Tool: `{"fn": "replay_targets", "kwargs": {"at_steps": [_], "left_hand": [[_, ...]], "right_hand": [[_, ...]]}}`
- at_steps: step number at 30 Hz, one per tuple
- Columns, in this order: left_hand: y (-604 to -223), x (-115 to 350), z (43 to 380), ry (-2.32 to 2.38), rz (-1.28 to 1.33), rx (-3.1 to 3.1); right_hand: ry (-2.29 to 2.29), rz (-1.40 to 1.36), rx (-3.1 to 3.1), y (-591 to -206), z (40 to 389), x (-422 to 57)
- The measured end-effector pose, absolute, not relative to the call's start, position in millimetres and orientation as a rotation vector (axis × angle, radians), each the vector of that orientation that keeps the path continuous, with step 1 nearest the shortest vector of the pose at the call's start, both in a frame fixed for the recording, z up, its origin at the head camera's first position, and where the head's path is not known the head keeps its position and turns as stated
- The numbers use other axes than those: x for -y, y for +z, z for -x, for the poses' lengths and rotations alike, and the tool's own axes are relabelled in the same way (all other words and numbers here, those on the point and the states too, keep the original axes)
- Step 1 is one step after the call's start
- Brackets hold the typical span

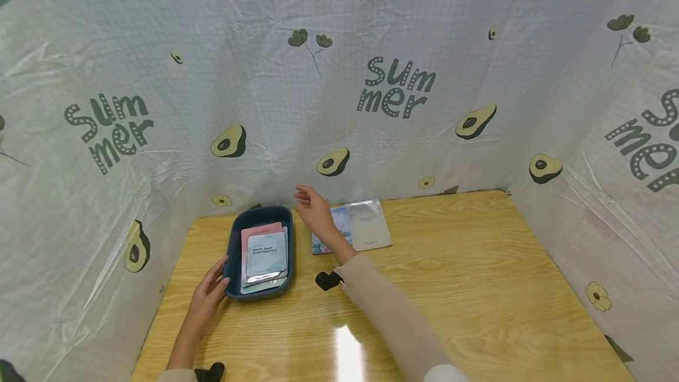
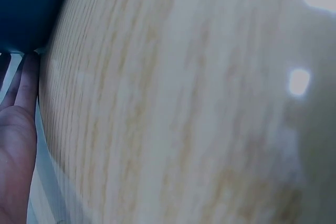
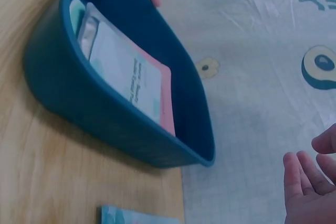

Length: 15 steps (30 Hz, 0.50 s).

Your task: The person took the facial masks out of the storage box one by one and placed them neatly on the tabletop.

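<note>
A dark blue plastic bin stands at the left of the table, holding a small stack of flat sachets: a pale blue printed one on top, pink and pale green ones beneath. My left hand holds the bin's left rim, thumb over the edge and fingers along the outside wall. Raised beyond the bin's right side, my right hand holds nothing, its fingers loosely bent. Under the right forearm lie a colourful blue-and-pink sachet and a silvery-white sachet, side by side; the forearm partly hides the colourful one.
The wooden table reaches back to a white curtain printed with avocados and lettering, which also hangs along both sides. Light glares off the table's front. Black heart-shaped pieces sit at the sleeve cuffs.
</note>
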<state>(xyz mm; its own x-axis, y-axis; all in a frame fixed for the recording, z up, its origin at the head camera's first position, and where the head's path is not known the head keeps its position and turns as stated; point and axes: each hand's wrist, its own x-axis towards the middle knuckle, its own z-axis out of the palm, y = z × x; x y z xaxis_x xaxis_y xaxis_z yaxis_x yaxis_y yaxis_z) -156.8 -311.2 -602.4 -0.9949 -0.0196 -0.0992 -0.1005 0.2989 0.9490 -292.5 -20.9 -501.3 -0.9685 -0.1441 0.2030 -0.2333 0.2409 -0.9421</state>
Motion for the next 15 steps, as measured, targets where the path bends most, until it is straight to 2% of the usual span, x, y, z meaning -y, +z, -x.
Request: {"fn": "replay_targets", "kwargs": {"at_steps": [9, 15], "left_hand": [[-600, 311, 157, 1.809, 0.120, -2.478], [-601, 311, 158, 1.818, 0.117, -2.465]], "right_hand": [[1.892, -0.433, 2.526, -498, 285, 56], [1.785, -0.403, 2.854, -505, 279, 81]]}}
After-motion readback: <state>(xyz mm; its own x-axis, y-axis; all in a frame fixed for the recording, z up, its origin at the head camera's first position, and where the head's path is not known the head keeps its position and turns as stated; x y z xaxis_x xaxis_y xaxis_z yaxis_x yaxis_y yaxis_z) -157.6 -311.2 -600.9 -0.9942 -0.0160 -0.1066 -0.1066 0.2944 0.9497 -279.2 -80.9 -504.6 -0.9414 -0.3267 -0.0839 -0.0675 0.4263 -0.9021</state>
